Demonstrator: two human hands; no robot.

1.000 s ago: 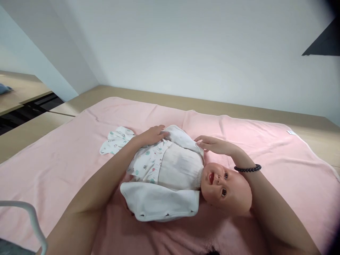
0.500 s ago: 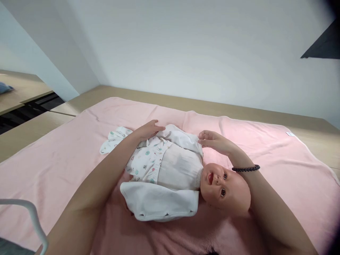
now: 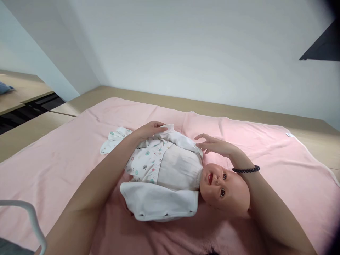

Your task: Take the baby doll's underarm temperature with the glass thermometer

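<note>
One doll [image 3: 228,189] lies face-up — left hand [image 3: 153,129] pinching its white jacket [image 3: 183,140], right hand [image 3: 214,146] close by, loosely spread.

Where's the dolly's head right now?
In the head camera view, the doll's head is right of centre, lying on the pink blanket, between the doll's white torso and the person's right forearm.

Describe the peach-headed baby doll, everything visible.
The baby doll has a smooth, plastic-looking peach head and lies face up on a pink cloth, head to the right. Dark eyes open, red mouth parted. Its torso looks like off-white fabric. White printed trousers cover the lower body; a plain white top is spread open, small dark spots edging its near flap. The left hand touches the far flap; the right hand is beside its shoulder end, contact unclear.
</note>
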